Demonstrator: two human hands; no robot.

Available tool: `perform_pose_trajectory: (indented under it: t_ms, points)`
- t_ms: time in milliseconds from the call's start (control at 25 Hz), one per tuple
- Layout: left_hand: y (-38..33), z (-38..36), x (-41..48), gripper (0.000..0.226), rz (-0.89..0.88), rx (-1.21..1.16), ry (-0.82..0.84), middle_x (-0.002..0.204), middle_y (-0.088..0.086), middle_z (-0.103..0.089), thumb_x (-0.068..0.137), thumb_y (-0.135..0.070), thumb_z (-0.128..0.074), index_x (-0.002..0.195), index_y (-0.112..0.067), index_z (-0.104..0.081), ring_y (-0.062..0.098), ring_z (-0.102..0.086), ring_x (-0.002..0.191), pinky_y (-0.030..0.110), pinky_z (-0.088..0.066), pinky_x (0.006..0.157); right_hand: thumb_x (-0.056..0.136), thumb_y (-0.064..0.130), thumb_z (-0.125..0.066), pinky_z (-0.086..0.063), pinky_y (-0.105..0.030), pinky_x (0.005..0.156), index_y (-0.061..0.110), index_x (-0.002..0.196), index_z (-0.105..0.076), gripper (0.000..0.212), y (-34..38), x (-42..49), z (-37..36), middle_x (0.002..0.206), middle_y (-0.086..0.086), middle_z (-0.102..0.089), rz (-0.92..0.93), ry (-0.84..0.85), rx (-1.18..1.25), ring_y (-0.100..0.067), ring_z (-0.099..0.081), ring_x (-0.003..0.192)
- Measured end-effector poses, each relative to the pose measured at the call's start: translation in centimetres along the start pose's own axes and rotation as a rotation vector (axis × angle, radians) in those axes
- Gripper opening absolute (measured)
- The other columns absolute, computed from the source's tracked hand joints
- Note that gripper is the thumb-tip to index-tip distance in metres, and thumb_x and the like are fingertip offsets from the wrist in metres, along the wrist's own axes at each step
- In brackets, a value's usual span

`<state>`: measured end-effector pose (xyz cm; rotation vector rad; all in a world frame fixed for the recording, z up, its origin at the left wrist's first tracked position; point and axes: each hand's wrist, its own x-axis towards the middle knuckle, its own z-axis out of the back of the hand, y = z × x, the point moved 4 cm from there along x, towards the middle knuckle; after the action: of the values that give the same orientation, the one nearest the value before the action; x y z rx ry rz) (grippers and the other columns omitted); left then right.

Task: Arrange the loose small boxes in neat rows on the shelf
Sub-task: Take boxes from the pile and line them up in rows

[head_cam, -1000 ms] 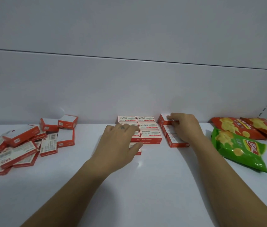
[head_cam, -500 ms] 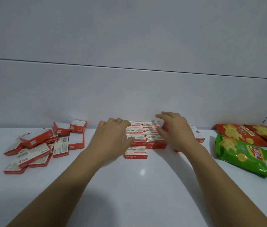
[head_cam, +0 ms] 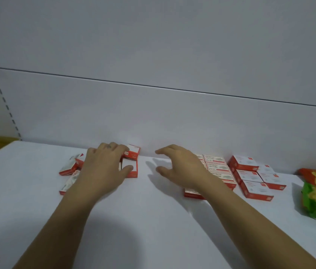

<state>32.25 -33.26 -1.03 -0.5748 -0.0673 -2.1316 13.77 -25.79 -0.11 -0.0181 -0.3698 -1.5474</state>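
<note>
Reaching into the loose boxes point(head_cam: 69, 168) heaped beneath and left of it, the left hand point(head_cam: 104, 167) drapes curved fingers over the pile, its thumb against a white-faced box point(head_cam: 131, 172). Whether it actually pinches that box I cannot tell. The right hand point(head_cam: 182, 169) hovers empty, fingers spread and relaxed, above the shelf point(head_cam: 153, 220), probably poised to take the next box. Just to its right the neat rows point(head_cam: 218, 167) sit close to the back wall, likely so that new boxes can butt up squarely.
</note>
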Motion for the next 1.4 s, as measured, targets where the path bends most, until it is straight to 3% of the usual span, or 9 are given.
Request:
perform_pose_trajectory:
  t_ms: [240, 400, 600, 800, 960, 1160, 1280, 1400]
  points:
    - [2.0, 0.8, -0.1, 0.053, 0.083, -0.072, -0.014, 0.132, -0.007, -0.051, 0.082, -0.052, -0.058, 0.13, -0.034, -0.044, 0.017, -0.044, 0.12, 0.041, -0.031, 0.101, 0.084, 0.049, -0.06, -0.039, -0.03, 0.078, 0.027, 0.127, -0.051, 0.049, 3.1, 5.5, -2.4, 0.124, 0.001, -0.053, -0.034, 0.04, -0.005, -0.02, -0.054, 0.109]
    - [2.8, 1.1, 0.1, 0.054, 0.134, -0.063, -0.004, 0.133, -0.008, -0.05, 0.082, -0.053, -0.059, 0.13, -0.035, -0.042, 0.016, -0.044, 0.12, 0.042, -0.03, 0.104, 0.081, 0.053, -0.062, -0.04, -0.031, 0.075, 0.026, 0.121, -0.053, 0.049, 4.4, 7.5, -3.5, 0.112, 0.001, -0.056, -0.031, 0.04, -0.072, -0.02, -0.056, 0.1]
    - [2.7, 0.5, 0.3, 0.049, 0.097, -0.079, -0.025, 0.129, -0.011, -0.052, 0.082, -0.051, -0.059, 0.127, -0.038, -0.045, 0.014, -0.045, 0.117, 0.039, -0.029, 0.1, 0.087, 0.037, -0.055, -0.045, -0.031, 0.072, 0.019, 0.108, -0.06, 0.028, 5.3, 8.4, -4.8, 0.102, -0.003, -0.061, 0.019, 0.005, -0.183, -0.024, -0.06, 0.09]
    - [2.0, -0.1, 0.2, 0.048, 0.058, -0.106, -0.038, 0.126, -0.012, -0.054, 0.081, -0.05, -0.059, 0.125, -0.039, -0.045, 0.014, -0.046, 0.114, 0.037, -0.029, 0.096, 0.095, 0.032, -0.045, -0.045, -0.032, 0.07, 0.012, 0.108, -0.061, 0.028, 4.9, 7.6, -4.5, 0.102, -0.005, -0.06, 0.077, -0.065, -0.196, -0.027, -0.061, 0.088]
    - [0.8, -0.4, 0.0, 0.055, 0.024, -0.159, -0.027, 0.13, -0.009, -0.05, 0.082, -0.047, -0.061, 0.131, -0.036, -0.04, 0.016, -0.043, 0.118, 0.037, -0.028, 0.098, 0.09, 0.027, -0.053, -0.048, -0.034, 0.076, 0.015, 0.106, -0.065, 0.024, 3.0, 5.1, -1.7, 0.099, -0.003, -0.065, 0.049, -0.174, -0.006, -0.024, -0.061, 0.087]
    - [-3.1, -1.0, -0.9, 0.06, -0.045, -0.453, 0.022, 0.132, -0.016, -0.047, 0.078, -0.052, -0.063, 0.132, -0.038, -0.039, 0.008, -0.039, 0.12, 0.033, -0.028, 0.104, 0.087, 0.026, -0.06, -0.054, -0.023, 0.066, 0.032, 0.1, -0.065, 0.016, -0.3, -0.3, 1.4, 0.085, 0.01, -0.07, -0.079, -0.186, 0.468, -0.007, -0.068, 0.068]
    - [-5.7, -1.9, -1.7, 0.05, -0.064, -0.69, 0.125, 0.116, -0.021, -0.055, 0.08, -0.046, -0.066, 0.124, -0.04, -0.045, -0.004, -0.049, 0.107, 0.02, -0.045, 0.089, 0.091, 0.018, -0.059, -0.058, -0.028, 0.067, 0.034, 0.109, -0.061, 0.024, -1.8, -3.2, 1.9, 0.087, 0.008, -0.072, -0.12, -0.157, 0.682, -0.012, -0.071, 0.069]
    - [-6.7, -2.1, -1.8, 0.026, -0.018, -0.877, 0.145, 0.096, -0.021, -0.064, 0.084, -0.027, -0.067, 0.108, -0.034, -0.058, -0.006, -0.056, 0.091, 0.011, -0.046, 0.076, 0.091, 0.01, -0.059, -0.059, -0.036, 0.069, 0.027, 0.109, -0.063, 0.025, -2.5, -5.4, 1.6, 0.088, 0.003, -0.072, -0.168, -0.189, 0.836, -0.018, -0.071, 0.074]
